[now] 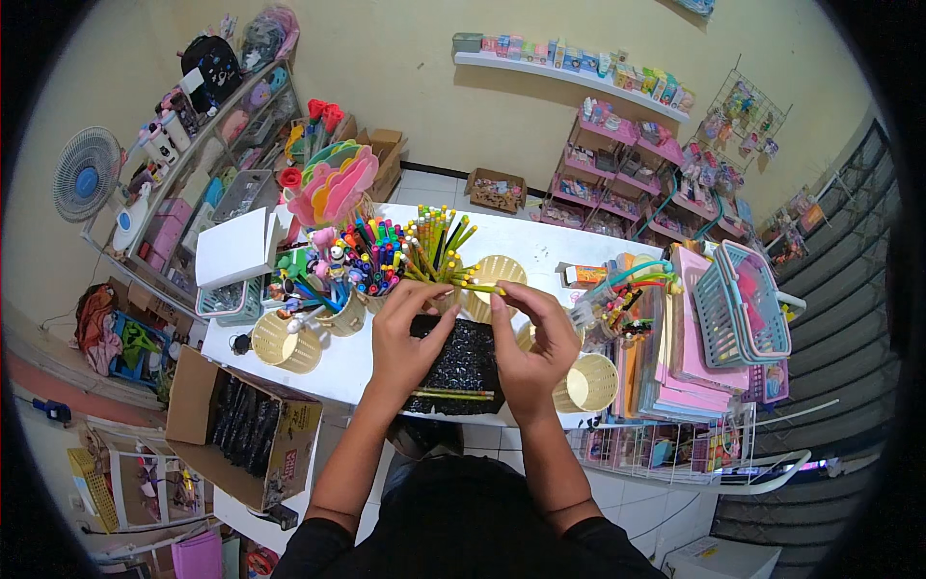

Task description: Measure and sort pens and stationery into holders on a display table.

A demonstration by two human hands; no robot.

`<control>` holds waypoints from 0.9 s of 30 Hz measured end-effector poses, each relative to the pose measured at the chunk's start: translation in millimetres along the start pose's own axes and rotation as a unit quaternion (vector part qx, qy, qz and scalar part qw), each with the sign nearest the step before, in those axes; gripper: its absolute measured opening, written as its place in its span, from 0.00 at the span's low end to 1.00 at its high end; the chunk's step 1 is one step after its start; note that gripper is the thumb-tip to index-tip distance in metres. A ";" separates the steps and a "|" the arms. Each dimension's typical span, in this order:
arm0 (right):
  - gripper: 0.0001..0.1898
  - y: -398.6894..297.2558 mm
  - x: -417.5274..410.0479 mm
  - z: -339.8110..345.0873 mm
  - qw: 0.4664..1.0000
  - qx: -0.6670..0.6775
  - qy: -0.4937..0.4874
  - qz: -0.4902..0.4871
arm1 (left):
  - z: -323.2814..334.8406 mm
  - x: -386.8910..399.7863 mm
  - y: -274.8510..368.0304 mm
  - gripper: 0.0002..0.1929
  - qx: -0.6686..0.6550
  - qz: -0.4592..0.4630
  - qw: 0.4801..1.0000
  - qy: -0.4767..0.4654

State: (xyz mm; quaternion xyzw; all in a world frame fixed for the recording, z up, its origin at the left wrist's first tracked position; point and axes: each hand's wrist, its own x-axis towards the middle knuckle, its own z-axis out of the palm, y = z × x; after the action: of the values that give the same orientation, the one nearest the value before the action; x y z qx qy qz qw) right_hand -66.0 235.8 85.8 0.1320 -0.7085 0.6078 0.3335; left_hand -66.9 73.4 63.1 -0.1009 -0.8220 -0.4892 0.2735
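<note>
Both hands hold a yellow-green pencil (479,287) crosswise above the white table. My left hand (410,340) pinches near its left end, while my right hand (534,344) has thumb and fingers at its right end. Below and between them lies black bubble wrap (459,358), with pencils (452,394) resting along its near edge. Just beyond my hands, many similar pencils (438,242) stand bunched upright. A cream woven-look plastic basket (500,269) stands directly behind the held pencil.
Colored markers (372,253) and figure-topped pens (336,268) fill holders at left. Cream baskets (287,347) stand on both sides. An open cardboard box (289,452) of black wrapped packs sits at lower left. Stacked notebooks (698,333) and a blue plastic basket (738,311) occupy the right.
</note>
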 end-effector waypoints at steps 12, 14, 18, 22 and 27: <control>0.14 -25.8 -18.0 -35.7 0.996 0.054 0.070 -0.031 | -20.8 -24.9 8.7 0.13 -0.035 -0.030 0.999 -0.019; 0.13 -25.6 -21.2 -36.7 0.995 0.075 0.064 0.008 | -27.4 -31.8 3.4 0.13 -0.049 -0.039 0.998 -0.024; 0.12 -18.5 -32.3 -35.6 0.990 0.104 0.066 0.060 | -37.3 -44.0 -5.3 0.13 -0.069 -0.055 0.996 -0.013; 0.12 -9.0 -50.1 -36.4 0.992 0.068 0.039 0.101 | -51.2 -52.0 -17.3 0.13 -0.040 -0.063 0.997 -0.026; 0.12 6.0 -82.5 -42.9 0.989 0.028 0.008 0.148 | -72.2 -67.6 -41.7 0.14 -0.056 -0.085 0.993 -0.064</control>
State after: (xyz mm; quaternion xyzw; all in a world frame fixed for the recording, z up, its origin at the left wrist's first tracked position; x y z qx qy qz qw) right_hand 5.1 259.9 30.6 0.0298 -0.7005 0.6709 0.2416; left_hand -3.5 -2.7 21.6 -0.0771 -0.8147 -0.5484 0.1720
